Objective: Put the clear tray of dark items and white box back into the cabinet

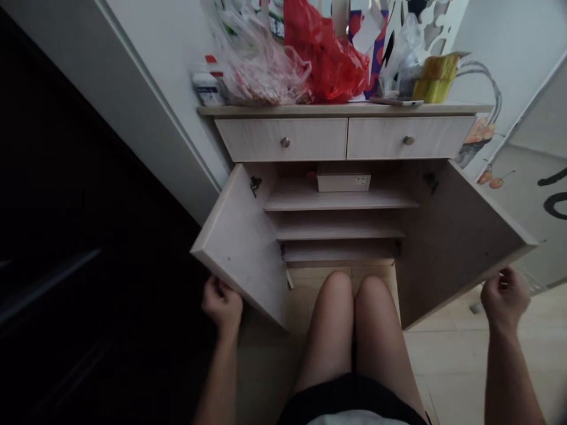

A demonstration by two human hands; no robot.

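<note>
"Gripping what, left hand [221, 304]?"

"Free edge of the swung-open left cabinet door [239, 248], fingers curled around it, that door lying on the left hand's side."

"And right hand [505, 298]?"

"Half-curled at the outer edge of the right door [460, 248], nearer that door than the left hand; contact or grip, impossible to tell."

Pale floor tiles [460, 366] spread below a white wall [518, 100] with painted cherries.
</note>
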